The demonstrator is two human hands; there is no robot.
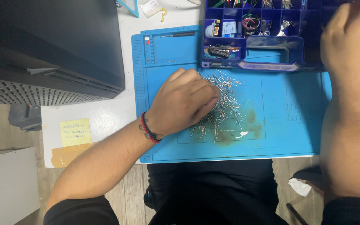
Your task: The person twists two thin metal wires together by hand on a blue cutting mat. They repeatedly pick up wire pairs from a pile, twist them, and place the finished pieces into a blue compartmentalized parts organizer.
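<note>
A white worktop (105, 116) over a wood floor carries a blue silicone mat (288, 137) whose front edge runs near the worktop's front edge. We see our left hand (184, 102) resting knuckles-up on a loose pile of thin wire-legged components (226, 106) at the mat's centre, its grip curled together over them. Bare mat lies open to the right and front. Our right hand (348, 37) sits over a blue compartment box (267, 50) at the mat's far edge; we cannot tell its grip. A dark machine (51, 50) blocks the left.

left hand (184, 102) hides resistors (226, 104) | right hand (348, 37) fingertips cut off
</note>
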